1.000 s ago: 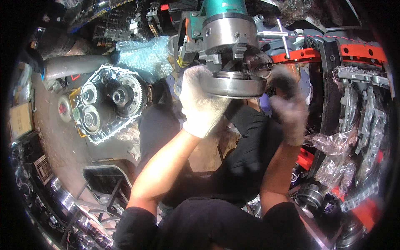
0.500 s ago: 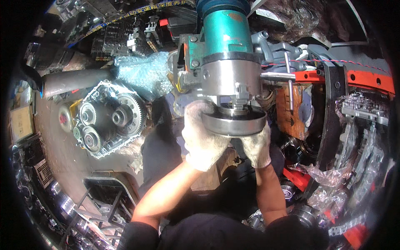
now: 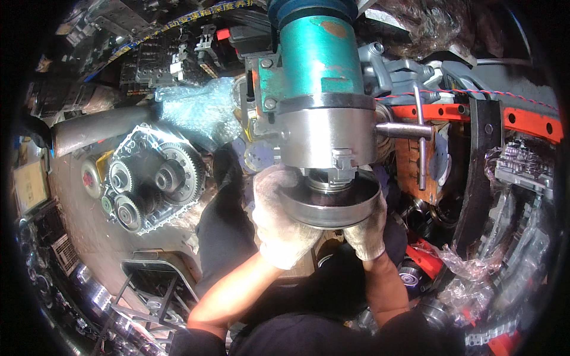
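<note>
A round, shallow dark metal drum (image 3: 332, 218) sits against the jaws (image 3: 342, 161) of a steel chuck (image 3: 323, 133), its hub at the jaws. My left hand (image 3: 278, 228), in a whitish work glove, is closed round the drum's left side. From the right, my gloved right hand (image 3: 368, 236) grips the drum's lower edge; some of its fingers are hidden behind the rim. Above the chuck is a green machine head (image 3: 320, 56). A T-handled chuck key (image 3: 405, 130) sticks out of the chuck's right side. How tightly the jaws hold the hub I cannot tell.
On the left floor lies an open gear housing (image 3: 132, 142) with several gears. Bubble wrap (image 3: 196, 110) lies behind it, and a dark tray on a metal frame (image 3: 139, 264) stands nearer. Grey bottles (image 3: 380, 74) and a red beam (image 3: 531, 123) are at the right.
Chuck, drum and both hands now appear lower and larger in the picture, shifting together as the view changes. Both hands keep hold of the drum, and the chuck key stays in place.
</note>
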A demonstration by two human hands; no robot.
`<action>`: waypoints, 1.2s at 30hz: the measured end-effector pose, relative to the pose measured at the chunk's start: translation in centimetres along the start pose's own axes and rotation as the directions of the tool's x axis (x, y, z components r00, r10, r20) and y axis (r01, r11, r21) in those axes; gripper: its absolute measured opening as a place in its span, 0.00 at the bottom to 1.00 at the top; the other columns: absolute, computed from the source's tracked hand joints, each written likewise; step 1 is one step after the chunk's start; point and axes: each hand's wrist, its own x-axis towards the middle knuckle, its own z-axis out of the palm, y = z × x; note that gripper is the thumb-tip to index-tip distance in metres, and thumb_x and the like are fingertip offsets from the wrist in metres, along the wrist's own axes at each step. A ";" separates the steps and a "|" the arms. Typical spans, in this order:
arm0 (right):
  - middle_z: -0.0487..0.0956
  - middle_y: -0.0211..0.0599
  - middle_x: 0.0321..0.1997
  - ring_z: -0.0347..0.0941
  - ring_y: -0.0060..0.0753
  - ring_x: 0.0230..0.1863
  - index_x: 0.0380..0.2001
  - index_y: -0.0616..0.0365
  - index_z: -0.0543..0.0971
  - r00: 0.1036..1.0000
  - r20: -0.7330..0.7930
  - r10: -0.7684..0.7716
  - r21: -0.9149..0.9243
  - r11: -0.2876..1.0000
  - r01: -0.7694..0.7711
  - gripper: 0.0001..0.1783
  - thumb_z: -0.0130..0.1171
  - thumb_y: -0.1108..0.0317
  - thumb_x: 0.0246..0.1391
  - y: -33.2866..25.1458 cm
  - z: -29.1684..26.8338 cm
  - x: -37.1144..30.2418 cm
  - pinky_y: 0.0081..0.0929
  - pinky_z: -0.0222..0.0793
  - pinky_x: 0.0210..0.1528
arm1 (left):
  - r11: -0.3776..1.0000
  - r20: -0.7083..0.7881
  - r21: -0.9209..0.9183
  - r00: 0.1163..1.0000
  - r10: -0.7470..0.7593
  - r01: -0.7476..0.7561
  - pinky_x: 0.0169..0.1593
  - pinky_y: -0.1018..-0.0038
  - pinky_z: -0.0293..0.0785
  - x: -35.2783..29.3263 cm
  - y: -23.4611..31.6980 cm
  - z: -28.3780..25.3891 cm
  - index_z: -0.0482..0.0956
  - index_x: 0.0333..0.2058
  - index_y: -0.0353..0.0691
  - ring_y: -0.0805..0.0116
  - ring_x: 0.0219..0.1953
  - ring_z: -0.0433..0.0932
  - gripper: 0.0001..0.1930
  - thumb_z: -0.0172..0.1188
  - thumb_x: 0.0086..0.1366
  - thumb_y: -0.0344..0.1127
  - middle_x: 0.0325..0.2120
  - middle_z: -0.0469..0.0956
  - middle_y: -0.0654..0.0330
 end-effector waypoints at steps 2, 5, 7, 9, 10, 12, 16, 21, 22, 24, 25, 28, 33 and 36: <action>0.85 0.49 0.54 0.84 0.47 0.55 0.59 0.64 0.77 0.997 0.039 -0.067 -0.075 0.995 0.070 0.34 0.79 0.71 0.48 -0.5 -0.2 0.2 0.39 0.80 0.59 | 0.999 -0.019 0.028 1.000 0.021 -0.020 0.51 0.62 0.81 0.1 0.1 0.0 0.75 0.50 0.36 0.52 0.47 0.83 0.34 0.85 0.47 0.33 0.48 0.79 0.48; 0.86 0.49 0.54 0.85 0.44 0.54 0.60 0.64 0.76 0.982 0.106 -0.158 -0.182 0.968 0.176 0.35 0.79 0.71 0.49 -0.9 -0.5 0.4 0.39 0.80 0.59 | 0.999 -0.007 0.006 0.999 -0.039 0.039 0.51 0.63 0.81 0.1 0.4 -0.1 0.76 0.49 0.36 0.53 0.47 0.83 0.33 0.85 0.47 0.33 0.47 0.80 0.49; 0.86 0.49 0.53 0.85 0.44 0.54 0.60 0.64 0.76 0.984 0.100 -0.148 -0.156 0.974 0.162 0.36 0.79 0.71 0.49 -0.8 -0.6 0.4 0.39 0.80 0.59 | 0.999 -0.011 0.024 1.000 -0.029 0.029 0.51 0.63 0.81 0.1 0.5 0.0 0.76 0.49 0.36 0.53 0.46 0.83 0.32 0.85 0.47 0.33 0.47 0.80 0.49; 0.85 0.48 0.54 0.84 0.43 0.54 0.60 0.65 0.76 0.998 0.064 -0.027 -0.058 0.998 0.030 0.37 0.80 0.71 0.47 -0.5 -0.6 0.3 0.40 0.80 0.59 | 0.999 -0.019 0.016 0.999 -0.030 0.030 0.51 0.63 0.81 -0.1 0.5 0.0 0.76 0.48 0.37 0.53 0.46 0.83 0.32 0.85 0.47 0.33 0.47 0.80 0.49; 0.85 0.48 0.54 0.84 0.43 0.55 0.60 0.65 0.76 0.995 0.096 -0.015 -0.043 0.999 0.019 0.37 0.81 0.71 0.47 -0.3 -0.5 0.1 0.40 0.80 0.59 | 0.999 -0.016 0.010 0.999 -0.051 0.052 0.51 0.63 0.81 -0.2 0.5 0.1 0.76 0.48 0.37 0.53 0.47 0.83 0.31 0.85 0.47 0.33 0.47 0.80 0.49; 0.84 0.48 0.55 0.83 0.44 0.55 0.60 0.65 0.76 0.999 0.046 -0.020 -0.115 0.993 0.025 0.38 0.81 0.71 0.45 0.2 -0.6 -0.1 0.41 0.80 0.58 | 0.998 -0.003 -0.008 0.998 -0.067 0.067 0.53 0.63 0.79 -0.3 0.4 0.0 0.75 0.48 0.36 0.54 0.48 0.82 0.32 0.85 0.48 0.33 0.47 0.79 0.49; 0.82 0.48 0.57 0.82 0.45 0.57 0.60 0.67 0.75 0.986 0.088 -0.145 -0.149 0.976 0.157 0.39 0.80 0.72 0.44 0.9 -1.0 0.0 0.41 0.78 0.60 | 0.999 -0.005 -0.040 1.000 -0.030 0.029 0.55 0.64 0.77 -0.4 0.0 0.1 0.74 0.51 0.34 0.56 0.49 0.80 0.35 0.84 0.48 0.33 0.49 0.77 0.49; 0.82 0.49 0.59 0.80 0.47 0.60 0.66 0.69 0.72 0.950 0.304 0.071 -0.310 0.950 0.028 0.42 0.74 0.74 0.46 -1.3 -4.3 1.7 0.40 0.75 0.65 | 0.999 -0.029 -0.017 0.999 -0.046 0.046 0.53 0.61 0.80 -0.1 0.1 0.3 0.74 0.47 0.37 0.50 0.47 0.83 0.32 0.85 0.47 0.35 0.46 0.79 0.47; 0.82 0.50 0.59 0.80 0.47 0.60 0.68 0.70 0.71 0.928 0.353 0.116 -0.366 0.930 0.023 0.43 0.73 0.74 0.47 -2.4 -5.5 2.1 0.39 0.74 0.66 | 0.998 -0.031 -0.030 0.998 -0.063 0.062 0.53 0.61 0.80 -0.1 0.2 0.3 0.74 0.47 0.37 0.50 0.46 0.83 0.32 0.85 0.48 0.35 0.46 0.80 0.47; 0.82 0.52 0.60 0.81 0.39 0.60 0.69 0.72 0.72 0.963 0.267 0.026 -0.004 1.000 -0.026 0.44 0.71 0.59 0.51 -5.0 -8.0 2.9 0.34 0.75 0.66 | 0.998 -0.053 -0.056 0.998 -0.043 0.040 0.52 0.61 0.81 -0.1 0.1 0.3 0.75 0.47 0.37 0.49 0.46 0.83 0.31 0.85 0.48 0.34 0.46 0.80 0.46; 0.84 0.50 0.57 0.82 0.41 0.58 0.66 0.72 0.74 0.981 0.192 -0.015 -0.074 0.997 0.029 0.42 0.65 0.49 0.58 -6.3 -9.0 3.8 0.33 0.76 0.64 | 0.998 -0.071 -0.067 0.997 -0.011 0.006 0.52 0.61 0.81 -0.1 0.1 0.3 0.75 0.47 0.37 0.49 0.46 0.83 0.31 0.84 0.48 0.34 0.46 0.80 0.46; 0.85 0.48 0.54 0.82 0.39 0.55 0.62 0.67 0.79 0.961 0.141 -0.237 -0.314 0.910 0.270 0.29 0.57 0.55 0.68 -10.3 -10.9 7.3 0.36 0.76 0.61 | 0.997 -0.057 -0.064 0.997 -0.049 0.046 0.51 0.61 0.82 -0.4 0.0 0.3 0.75 0.48 0.37 0.49 0.46 0.84 0.31 0.84 0.49 0.35 0.48 0.80 0.45; 0.85 0.39 0.50 0.81 0.33 0.52 0.50 0.60 0.86 0.925 0.378 0.031 -0.365 0.923 0.119 0.22 0.69 0.63 0.52 -14.7 -10.1 13.4 0.34 0.74 0.59 | 0.992 -0.059 -0.035 0.991 -0.123 0.121 0.52 0.64 0.81 -0.6 0.0 0.7 0.75 0.49 0.37 0.56 0.46 0.83 0.35 0.87 0.46 0.36 0.45 0.81 0.51; 0.83 0.40 0.45 0.77 0.32 0.49 0.47 0.65 0.85 0.898 0.431 -0.086 -0.508 0.800 0.320 0.23 0.65 0.60 0.50 -15.9 -9.6 13.4 0.30 0.70 0.60 | 0.991 -0.067 -0.027 0.989 -0.133 0.131 0.52 0.65 0.81 -0.5 0.2 0.6 0.75 0.51 0.37 0.61 0.46 0.83 0.37 0.88 0.45 0.37 0.44 0.82 0.54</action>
